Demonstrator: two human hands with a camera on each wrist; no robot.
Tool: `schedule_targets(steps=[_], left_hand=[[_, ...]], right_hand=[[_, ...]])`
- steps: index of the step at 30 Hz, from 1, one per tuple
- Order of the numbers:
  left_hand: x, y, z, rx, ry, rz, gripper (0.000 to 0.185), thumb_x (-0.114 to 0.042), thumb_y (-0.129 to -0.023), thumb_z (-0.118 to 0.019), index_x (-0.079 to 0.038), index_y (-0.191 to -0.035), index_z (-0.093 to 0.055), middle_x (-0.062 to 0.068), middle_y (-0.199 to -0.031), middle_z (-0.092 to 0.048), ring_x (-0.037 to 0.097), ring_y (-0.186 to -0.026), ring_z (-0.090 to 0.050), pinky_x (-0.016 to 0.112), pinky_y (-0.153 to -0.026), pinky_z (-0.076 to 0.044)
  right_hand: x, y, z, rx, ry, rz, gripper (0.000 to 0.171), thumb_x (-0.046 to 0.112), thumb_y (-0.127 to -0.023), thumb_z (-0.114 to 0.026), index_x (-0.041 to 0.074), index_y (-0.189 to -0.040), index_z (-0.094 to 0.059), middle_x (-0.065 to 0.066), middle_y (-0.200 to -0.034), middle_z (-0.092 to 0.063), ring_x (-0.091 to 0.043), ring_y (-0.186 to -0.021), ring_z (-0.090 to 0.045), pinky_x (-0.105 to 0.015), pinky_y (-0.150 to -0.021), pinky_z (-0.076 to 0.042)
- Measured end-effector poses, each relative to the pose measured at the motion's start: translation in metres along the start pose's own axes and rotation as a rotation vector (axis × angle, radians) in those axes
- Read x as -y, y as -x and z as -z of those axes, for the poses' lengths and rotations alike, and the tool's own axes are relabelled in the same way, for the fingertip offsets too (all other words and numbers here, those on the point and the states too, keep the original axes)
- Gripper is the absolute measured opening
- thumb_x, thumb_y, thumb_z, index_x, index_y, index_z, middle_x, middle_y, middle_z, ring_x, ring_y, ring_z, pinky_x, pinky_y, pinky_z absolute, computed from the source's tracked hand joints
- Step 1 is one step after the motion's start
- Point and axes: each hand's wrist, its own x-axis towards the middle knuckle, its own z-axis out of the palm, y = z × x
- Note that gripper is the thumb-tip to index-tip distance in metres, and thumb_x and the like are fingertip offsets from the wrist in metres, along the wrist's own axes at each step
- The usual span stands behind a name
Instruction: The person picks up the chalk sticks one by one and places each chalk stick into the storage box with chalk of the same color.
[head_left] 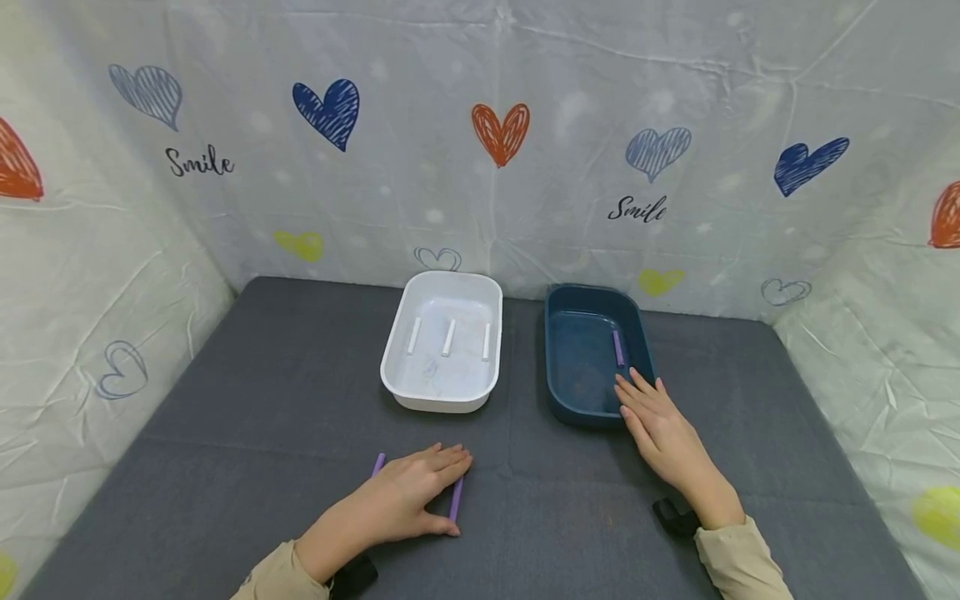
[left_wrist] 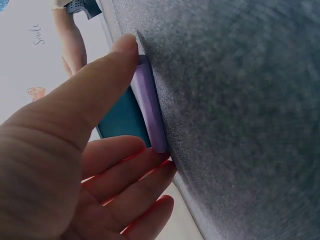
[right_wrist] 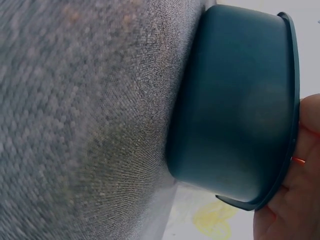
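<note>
On the grey cloth, my left hand [head_left: 408,496] pinches a purple chalk stick [left_wrist: 149,105] lengthwise, thumb at its near end and fingertips at its far end. A second purple chalk stick [head_left: 378,464] pokes out behind that hand, mostly hidden by it. My right hand [head_left: 667,433] reaches over the near right corner of a dark blue tray [head_left: 558,367], fingers extended inside the rim. Just beyond those fingertips, one purple chalk stick [head_left: 618,348] lies in the tray. In the right wrist view the fingers pass over the tray's rim [right_wrist: 295,75], their tips hidden.
Left of the blue tray stands a white tray [head_left: 442,402], holding three white chalk sticks [head_left: 448,337] spaced apart. A pale curtain [head_left: 420,192] with printed hearts hangs behind the table [head_left: 247,400] and at both sides.
</note>
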Motion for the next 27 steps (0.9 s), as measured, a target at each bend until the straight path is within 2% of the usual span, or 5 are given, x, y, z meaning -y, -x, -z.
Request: schedule_targets(steps=[12, 21, 27], left_hand=[[-0.0015, -0.0032, 0.0015, -0.026, -0.045, 0.005, 0.073, -0.041, -0.076, -0.085, 0.005, -0.128, -0.063, 0.018, -0.130, -0.063, 0.032, -0.124, -0.058, 0.046, -0.104, -0.047], [-0.0050, -0.0059, 0.0039, -0.005, -0.014, 0.072, 0.074, -0.044, -0.076, -0.085, 0.003, -0.129, -0.064, 0.020, -0.131, -0.062, 0.043, -0.121, -0.057, 0.050, -0.099, -0.050], [-0.0065, -0.0080, 0.0037, -0.021, -0.020, 0.075, 0.073, -0.045, -0.076, -0.085, 0.002, -0.128, -0.064, 0.020, -0.130, -0.062, 0.044, -0.120, -0.058, 0.050, -0.096, -0.052]], right_hand=[[-0.0010, 0.0009, -0.0009, 0.012, -0.002, -0.012, 0.040, 0.016, -0.105, -0.051, -0.005, -0.138, -0.055, -0.017, -0.147, -0.049, -0.032, -0.144, -0.033, -0.060, -0.116, -0.022], [-0.0003, 0.0005, -0.0018, -0.001, 0.009, -0.005, 0.039, 0.014, -0.103, -0.053, -0.006, -0.137, -0.056, -0.017, -0.146, -0.050, -0.033, -0.143, -0.035, -0.059, -0.116, -0.022], [0.0005, 0.0003, -0.0016, -0.014, 0.009, -0.002, 0.039, 0.012, -0.102, -0.055, -0.006, -0.136, -0.057, -0.017, -0.145, -0.051, -0.034, -0.142, -0.036, -0.057, -0.117, -0.021]])
